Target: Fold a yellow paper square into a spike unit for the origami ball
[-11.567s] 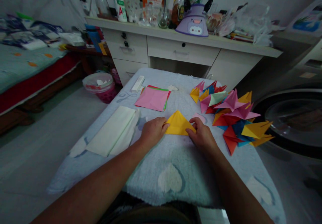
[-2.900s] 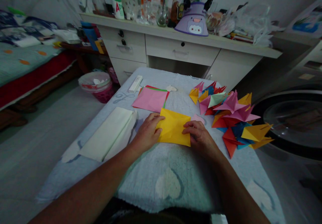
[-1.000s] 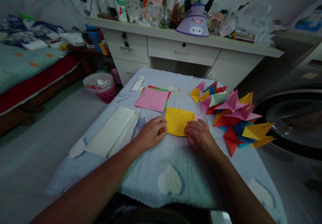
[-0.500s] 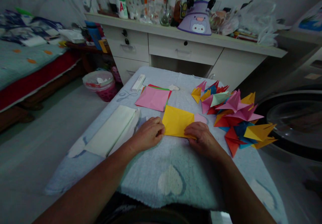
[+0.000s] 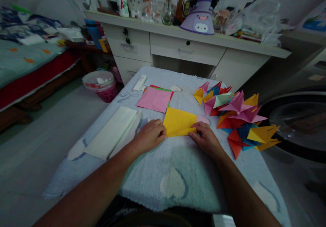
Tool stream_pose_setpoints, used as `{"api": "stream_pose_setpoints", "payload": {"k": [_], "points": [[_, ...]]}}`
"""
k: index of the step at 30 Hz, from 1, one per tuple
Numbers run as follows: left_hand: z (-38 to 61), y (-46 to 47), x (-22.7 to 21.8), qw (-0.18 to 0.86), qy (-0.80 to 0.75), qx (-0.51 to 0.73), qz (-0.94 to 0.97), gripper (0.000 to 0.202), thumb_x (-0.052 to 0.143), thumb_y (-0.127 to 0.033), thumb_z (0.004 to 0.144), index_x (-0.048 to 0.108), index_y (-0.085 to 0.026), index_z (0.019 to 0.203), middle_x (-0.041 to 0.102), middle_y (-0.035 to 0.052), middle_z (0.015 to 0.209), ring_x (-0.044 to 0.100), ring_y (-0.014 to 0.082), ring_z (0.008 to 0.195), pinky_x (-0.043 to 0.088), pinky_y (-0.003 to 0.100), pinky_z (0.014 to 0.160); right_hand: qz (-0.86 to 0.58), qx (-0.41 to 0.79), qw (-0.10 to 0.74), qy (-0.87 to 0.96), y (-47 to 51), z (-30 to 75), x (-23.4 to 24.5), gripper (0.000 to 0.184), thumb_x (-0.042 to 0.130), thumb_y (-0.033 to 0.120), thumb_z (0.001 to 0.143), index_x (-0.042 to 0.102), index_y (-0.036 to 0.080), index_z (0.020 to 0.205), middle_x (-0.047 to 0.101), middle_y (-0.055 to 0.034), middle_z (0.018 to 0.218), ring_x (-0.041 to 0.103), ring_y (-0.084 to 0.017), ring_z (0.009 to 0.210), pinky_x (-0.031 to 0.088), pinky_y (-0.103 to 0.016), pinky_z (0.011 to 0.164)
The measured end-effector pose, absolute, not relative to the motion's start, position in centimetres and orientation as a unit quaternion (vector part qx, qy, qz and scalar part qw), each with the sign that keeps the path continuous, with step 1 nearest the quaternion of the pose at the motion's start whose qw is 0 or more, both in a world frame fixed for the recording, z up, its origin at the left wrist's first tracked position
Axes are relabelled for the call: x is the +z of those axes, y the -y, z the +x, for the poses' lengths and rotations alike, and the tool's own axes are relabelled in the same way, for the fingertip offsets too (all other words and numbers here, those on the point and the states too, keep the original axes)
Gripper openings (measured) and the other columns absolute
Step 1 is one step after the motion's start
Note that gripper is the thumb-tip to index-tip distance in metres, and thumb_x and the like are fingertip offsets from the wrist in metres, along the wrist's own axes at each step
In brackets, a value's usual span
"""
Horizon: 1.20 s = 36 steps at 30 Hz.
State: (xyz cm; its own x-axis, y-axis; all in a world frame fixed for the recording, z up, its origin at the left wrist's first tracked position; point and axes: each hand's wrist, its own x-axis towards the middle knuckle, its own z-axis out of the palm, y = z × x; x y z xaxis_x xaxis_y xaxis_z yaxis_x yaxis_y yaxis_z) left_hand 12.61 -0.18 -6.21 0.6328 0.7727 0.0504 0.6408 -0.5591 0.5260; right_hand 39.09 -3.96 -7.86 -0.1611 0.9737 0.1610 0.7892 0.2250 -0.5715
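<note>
A folded yellow paper sheet [image 5: 178, 122] lies on the pale blue towel-covered table [image 5: 165, 172]. My left hand [image 5: 149, 136] pinches its near left corner with curled fingers. My right hand [image 5: 207, 138] pinches its near right edge, fingers closed on the paper. A stack of flat coloured sheets with pink on top [image 5: 154, 99] lies just beyond. A heap of folded origami pieces [image 5: 236, 116] in pink, yellow, red and blue sits to the right of my right hand.
A folded white cloth [image 5: 112, 132] lies on the table's left. A small white box [image 5: 140, 83] rests at the far left corner. A cluttered white desk [image 5: 188, 47] stands behind, a pink bin [image 5: 102, 84] on the floor, a bed [image 5: 25, 64] at left.
The yellow paper was a triangle, then opened into a wider sheet. Since a second ago both hands have worked along its near edge; the right hand shifted right to the edge's end.
</note>
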Motion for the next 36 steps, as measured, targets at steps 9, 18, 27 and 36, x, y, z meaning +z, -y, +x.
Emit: {"api": "stream_pose_setpoints", "payload": {"k": [9,18,27,36], "points": [[13.0,0.5,-5.8,0.214,-0.418,0.123,0.875,0.013,0.051,-0.015,0.085,0.061,-0.017,0.077,0.055,0.0040,0.083,0.053,0.0183,0.085,0.040,0.030,0.078,-0.666,0.127,0.236,0.696,3.3,38.7,-8.9,0.024,0.061,0.040,0.083,0.058,0.020,0.070,0.061,-0.0071,0.094,0.053,-0.024,0.094,0.039,-0.041,0.087],[13.1,0.7,-6.1,0.189,-0.427,0.121,0.876,0.014,0.050,-0.018,0.086,0.059,-0.018,0.075,0.054,0.0039,0.085,0.052,0.0183,0.085,0.040,0.032,0.079,-0.709,0.077,0.213,0.668,3.1,38.1,-9.2,0.027,0.063,0.043,0.081,0.062,0.020,0.068,0.061,-0.0069,0.095,0.051,-0.026,0.094,0.038,-0.042,0.085],[12.9,0.9,-6.3,0.178,-0.430,0.125,0.876,0.016,0.048,-0.017,0.087,0.059,-0.018,0.076,0.053,0.0037,0.084,0.051,0.0193,0.085,0.040,0.034,0.081,-0.706,0.046,0.228,0.669,2.9,37.8,-9.1,0.029,0.066,0.043,0.080,0.062,0.021,0.064,0.061,-0.0085,0.087,0.051,-0.027,0.088,0.039,-0.042,0.078],[13.0,1.0,-6.3,0.173,-0.432,0.116,0.877,0.017,0.047,-0.018,0.088,0.060,-0.018,0.078,0.054,0.0048,0.087,0.051,0.0201,0.087,0.040,0.035,0.083,-0.700,0.007,0.231,0.675,2.9,37.6,-9.1,0.029,0.067,0.044,0.080,0.063,0.021,0.064,0.061,-0.0076,0.082,0.050,-0.024,0.082,0.038,-0.039,0.073]]}}
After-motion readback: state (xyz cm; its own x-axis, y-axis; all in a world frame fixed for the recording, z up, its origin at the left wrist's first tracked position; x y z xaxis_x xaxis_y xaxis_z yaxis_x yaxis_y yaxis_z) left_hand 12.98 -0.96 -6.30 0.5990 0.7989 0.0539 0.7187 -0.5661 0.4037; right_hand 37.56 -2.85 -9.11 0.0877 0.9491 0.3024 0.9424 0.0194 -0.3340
